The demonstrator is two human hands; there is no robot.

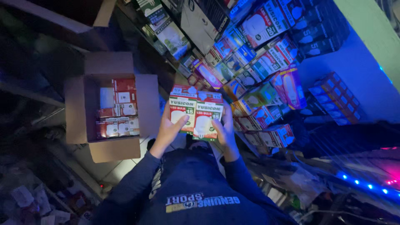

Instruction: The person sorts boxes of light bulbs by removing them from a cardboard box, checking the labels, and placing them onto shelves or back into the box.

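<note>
Two bulb boxes (pixel 196 114) sit side by side between the hands, held up in front of the chest with their long axes upright. The left hand (pixel 170 131) presses against the left box's outer edge, fingers curled round it, thumb on the front; the right hand (pixel 223 128) clamps the right box the same way. The open carton (pixel 109 106) with more red boxes lies on the floor to the left, nearer the left hand. The crowded shelf of bulb boxes (pixel 250 75) stands just beyond and to the right.
</note>
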